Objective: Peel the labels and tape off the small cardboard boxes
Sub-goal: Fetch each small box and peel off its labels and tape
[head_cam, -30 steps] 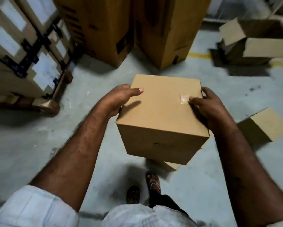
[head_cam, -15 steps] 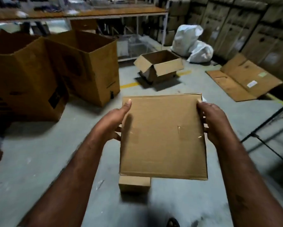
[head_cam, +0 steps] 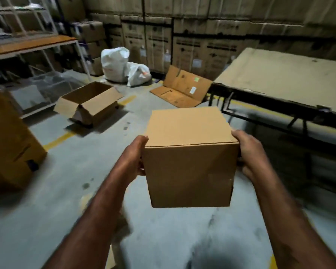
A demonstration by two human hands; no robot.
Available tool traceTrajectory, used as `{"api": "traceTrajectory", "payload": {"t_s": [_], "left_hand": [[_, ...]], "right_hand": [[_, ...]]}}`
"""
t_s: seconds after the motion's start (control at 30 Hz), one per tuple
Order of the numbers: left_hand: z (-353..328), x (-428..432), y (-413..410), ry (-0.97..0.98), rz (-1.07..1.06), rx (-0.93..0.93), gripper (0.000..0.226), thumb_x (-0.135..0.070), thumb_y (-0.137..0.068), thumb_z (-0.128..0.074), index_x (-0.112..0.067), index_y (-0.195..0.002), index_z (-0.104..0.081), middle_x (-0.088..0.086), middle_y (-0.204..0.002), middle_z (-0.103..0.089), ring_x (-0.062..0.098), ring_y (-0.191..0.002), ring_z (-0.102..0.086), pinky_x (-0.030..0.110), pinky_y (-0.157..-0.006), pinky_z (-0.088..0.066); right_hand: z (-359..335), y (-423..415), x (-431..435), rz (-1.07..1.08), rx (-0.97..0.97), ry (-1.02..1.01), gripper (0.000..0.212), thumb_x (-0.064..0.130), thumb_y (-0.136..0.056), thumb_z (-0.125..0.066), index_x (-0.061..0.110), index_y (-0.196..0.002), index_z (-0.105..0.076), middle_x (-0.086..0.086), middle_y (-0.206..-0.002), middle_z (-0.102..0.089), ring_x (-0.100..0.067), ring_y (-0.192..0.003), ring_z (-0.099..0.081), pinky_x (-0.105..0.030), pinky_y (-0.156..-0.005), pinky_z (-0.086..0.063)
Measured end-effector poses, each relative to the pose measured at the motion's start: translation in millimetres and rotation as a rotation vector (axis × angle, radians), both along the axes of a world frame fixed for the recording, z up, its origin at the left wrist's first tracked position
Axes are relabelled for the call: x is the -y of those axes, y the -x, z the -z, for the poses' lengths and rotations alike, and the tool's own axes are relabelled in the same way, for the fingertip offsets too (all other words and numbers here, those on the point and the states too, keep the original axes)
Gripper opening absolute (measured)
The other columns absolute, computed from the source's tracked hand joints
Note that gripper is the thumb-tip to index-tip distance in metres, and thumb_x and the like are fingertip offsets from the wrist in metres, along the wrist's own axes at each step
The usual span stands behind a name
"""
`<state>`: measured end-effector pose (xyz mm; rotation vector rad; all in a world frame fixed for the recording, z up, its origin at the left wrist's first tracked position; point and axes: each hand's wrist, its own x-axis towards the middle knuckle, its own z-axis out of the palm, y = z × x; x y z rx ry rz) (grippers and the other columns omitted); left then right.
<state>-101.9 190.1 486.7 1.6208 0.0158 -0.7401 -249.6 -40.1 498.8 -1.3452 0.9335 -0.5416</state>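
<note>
Aloft, plain cube-shaped cardboard box (head_cam: 190, 164), left hand (head_cam: 137, 154) and right hand (head_cam: 246, 152), curled fingers clasping opposite sides

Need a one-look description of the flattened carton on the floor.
Start at the wall of stacked cartons at the back. In front of it, right of the white sacks, lies a flattened carton. Unlike the open box further left, it bears a green label and a white label.
</note>
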Motion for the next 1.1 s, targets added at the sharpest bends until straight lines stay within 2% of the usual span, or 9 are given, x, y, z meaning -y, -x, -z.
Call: {"api": "traceTrajectory", "payload": {"t_s": [0.07, 0.17, 0.3, 0.43, 0.63, 0.73, 0.87, 1.0, 1.1], "left_hand": [[-3, 58, 7, 0.025, 0.041, 0.015, 0.042, -0.051, -0.097, -0.044, -0.015, -0.104, -0.064, 0.012, -0.093, -0.067, 0.032, -0.094, -0.065, 0.043, -0.083, -0.052], [-10, 140, 18, 0.070, 0.125, 0.035, 0.043, -0.056, -0.092, -0.048, -0.017, -0.104, -0.065, 0.011, -0.098, -0.069, 0.034, -0.099, -0.066, 0.052, -0.095, -0.052], [-22, 236, 36, 0.099, 0.229, 0.126, 0.037, -0.052, -0.099, -0.043, -0.021, -0.107, -0.061, 0.008, -0.105, -0.069, 0.029, -0.099, -0.064, 0.049, -0.093, -0.051], [-33, 322, 51, 0.133, 0.354, 0.172, 0.030, -0.051, -0.101, -0.042, -0.027, -0.106, -0.058, 0.001, -0.105, -0.065, 0.027, -0.101, -0.062, 0.049, -0.094, -0.051], [-40, 446, 53, 0.212, 0.484, 0.197, 0.034, -0.052, -0.098, -0.047, -0.027, -0.111, -0.064, 0.007, -0.112, -0.068, 0.029, -0.102, -0.066, 0.045, -0.087, -0.054], [-41, 514, 40, 0.268, 0.540, 0.206, 0.032, -0.053, -0.098, -0.049, -0.027, -0.106, -0.066, 0.002, -0.113, -0.068, 0.027, -0.104, -0.066, 0.042, -0.087, -0.054], [-55, 608, 10, 0.315, 0.604, 0.292, 0.039, -0.063, -0.094, -0.051, -0.029, -0.111, -0.060, -0.006, -0.112, -0.060, 0.030, -0.118, -0.057, 0.046, -0.095, -0.048], [-80, 690, -19, 0.345, 0.684, 0.392, 0.061, -0.078, -0.075, -0.062, -0.023, -0.102, -0.055, 0.017, -0.120, -0.064, 0.041, -0.115, -0.060, 0.058, -0.092, -0.052], [-92, 745, -33, 0.399, 0.718, 0.416, 0.042, -0.062, -0.087, -0.065, -0.022, -0.099, -0.055, 0.012, -0.116, -0.068, 0.030, -0.107, -0.067, 0.045, -0.080, -0.055]], "right_hand": [[-6, 24, 45, 0.085, 0.001, 0.023, 0.024, 0.041, -0.090, -0.058, 0.018, -0.095, -0.063, -0.005, -0.079, -0.063, -0.019, -0.070, -0.060, -0.033, -0.065, -0.046], [-16, 61, 105, 0.218, 0.018, 0.092, 0.020, 0.036, -0.094, -0.053, 0.017, -0.094, -0.061, -0.001, -0.076, -0.062, -0.011, -0.061, -0.060, -0.023, -0.053, -0.043], [-29, 103, 169, 0.391, 0.068, 0.165, 0.013, 0.029, -0.096, -0.053, 0.017, -0.097, -0.059, -0.001, -0.083, -0.061, -0.009, -0.066, -0.057, -0.023, -0.052, -0.040], [-40, 135, 225, 0.547, 0.106, 0.224, 0.014, 0.024, -0.097, -0.053, 0.013, -0.103, -0.059, 0.001, -0.081, -0.059, -0.005, -0.064, -0.054, -0.014, -0.043, -0.039], [-46, 156, 319, 0.667, 0.130, 0.268, 0.019, 0.031, -0.096, -0.055, 0.015, -0.105, -0.060, 0.000, -0.087, -0.062, -0.013, -0.079, -0.058, -0.028, -0.067, -0.042], [-48, 150, 370, 0.708, 0.147, 0.280, 0.022, 0.034, -0.096, -0.057, 0.016, -0.109, -0.060, 0.002, -0.088, -0.063, -0.012, -0.081, -0.057, -0.027, -0.065, -0.042], [-64, 127, 444, 0.735, 0.189, 0.289, 0.022, 0.037, -0.095, -0.061, 0.017, -0.106, -0.061, 0.003, -0.091, -0.065, -0.010, -0.083, -0.060, -0.027, -0.068, -0.047], [-88, 105, 515, 0.758, 0.144, 0.355, 0.027, 0.042, -0.096, -0.057, 0.017, -0.107, -0.063, 0.010, -0.090, -0.063, -0.001, -0.080, -0.057, -0.024, -0.062, -0.043], [-100, 94, 562, 0.780, 0.151, 0.380, 0.026, 0.043, -0.096, -0.058, 0.021, -0.107, -0.065, 0.012, -0.091, -0.065, 0.000, -0.083, -0.059, -0.026, -0.066, -0.045]]}}
